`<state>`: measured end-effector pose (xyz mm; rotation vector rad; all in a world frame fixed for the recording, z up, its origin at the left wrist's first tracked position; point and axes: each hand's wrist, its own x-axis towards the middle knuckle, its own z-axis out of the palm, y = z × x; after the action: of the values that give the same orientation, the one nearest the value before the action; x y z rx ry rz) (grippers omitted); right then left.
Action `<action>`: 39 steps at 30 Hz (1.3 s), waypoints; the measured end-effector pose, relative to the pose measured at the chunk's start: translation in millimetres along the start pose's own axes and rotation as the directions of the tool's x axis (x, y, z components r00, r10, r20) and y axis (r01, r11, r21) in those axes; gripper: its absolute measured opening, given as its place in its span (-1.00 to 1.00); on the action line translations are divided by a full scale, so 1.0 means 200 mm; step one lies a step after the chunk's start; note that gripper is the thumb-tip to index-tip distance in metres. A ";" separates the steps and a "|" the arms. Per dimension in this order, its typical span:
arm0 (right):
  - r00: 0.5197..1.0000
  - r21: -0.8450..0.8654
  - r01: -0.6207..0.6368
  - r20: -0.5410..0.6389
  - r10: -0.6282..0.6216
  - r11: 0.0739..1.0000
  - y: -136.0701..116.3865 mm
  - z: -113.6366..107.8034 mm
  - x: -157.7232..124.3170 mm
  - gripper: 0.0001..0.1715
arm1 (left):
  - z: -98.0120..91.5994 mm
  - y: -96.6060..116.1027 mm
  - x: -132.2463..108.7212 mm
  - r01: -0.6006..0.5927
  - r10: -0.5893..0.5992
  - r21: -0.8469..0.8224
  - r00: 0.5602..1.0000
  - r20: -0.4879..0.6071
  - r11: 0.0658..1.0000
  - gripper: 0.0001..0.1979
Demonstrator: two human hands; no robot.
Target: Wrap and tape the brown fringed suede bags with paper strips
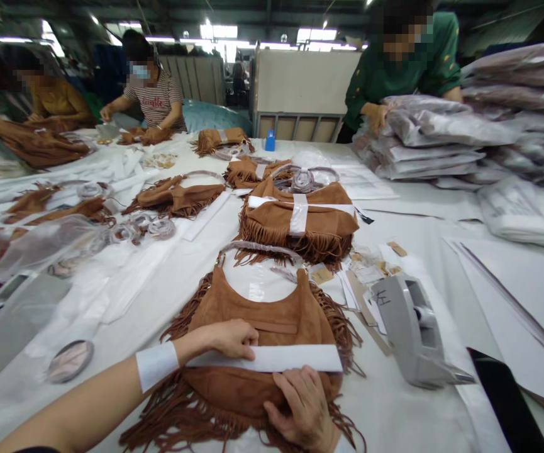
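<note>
A brown suede handbag point(248, 302) with long fringe lies flat in front of me, its wrapped handle curving away at the top. Across its body runs a white paper strip point(295, 358). My left hand point(234, 340) rests on the strip with curled fingers, the thumb and forefinger pressed together at its upper edge; what they pinch is hidden. Below the strip's right half, my right hand point(302, 402) lies on the suede with fingers stretched out, fingertips touching the strip's lower edge.
A grey tape dispenser point(410, 330) stands at right, near a black flat object point(507, 396). Beyond my bag sits another fringed bag point(272, 220) with a taped strip. Plastic-wrapped packages point(427, 135) are piled at back right beside a co-worker in green point(436, 56). Other people work at back left.
</note>
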<state>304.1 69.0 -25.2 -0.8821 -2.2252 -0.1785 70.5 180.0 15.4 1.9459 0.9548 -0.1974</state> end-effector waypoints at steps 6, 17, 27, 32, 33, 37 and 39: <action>0.999 0.009 0.002 0.034 -0.002 1.000 0.00 -0.02 0.00 -0.65 | -0.01 0.01 -0.04 0.014 -0.023 0.191 0.999 0.044 0.982 -0.86; 0.982 0.019 -0.013 0.188 0.009 1.000 -0.01 -0.11 0.08 -0.57 | 0.05 0.06 -0.08 -0.073 0.080 0.090 0.994 -0.076 0.993 -0.64; 0.939 -0.048 -0.178 0.290 0.184 0.983 0.04 -0.27 0.09 -0.62 | 0.09 0.10 -0.03 0.122 -0.104 0.120 0.984 -0.143 0.985 -0.74; 0.960 -0.066 -0.119 0.247 0.131 0.991 0.07 -0.21 0.06 -0.58 | 0.10 0.09 -0.01 0.062 -0.042 0.127 0.987 -0.156 0.990 -0.68; 0.961 -0.059 -0.112 0.249 0.123 0.992 0.08 -0.20 0.06 -0.56 | 0.10 0.08 -0.01 0.051 -0.032 0.127 0.989 -0.147 0.991 -0.68; 0.954 -0.056 -0.123 0.268 0.133 0.991 0.10 -0.19 0.08 -0.52 | 0.09 0.09 -0.02 0.000 0.014 0.129 0.994 -0.109 0.992 -0.73; 0.952 -0.062 -0.115 0.279 0.128 0.991 0.11 -0.19 0.10 -0.55 | 0.08 0.10 -0.02 -0.039 0.051 0.136 0.995 -0.089 0.990 -0.74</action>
<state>330.7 83.2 13.7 -1.1259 -2.4268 -0.0461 84.4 159.7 21.8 2.1137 0.9784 -0.1499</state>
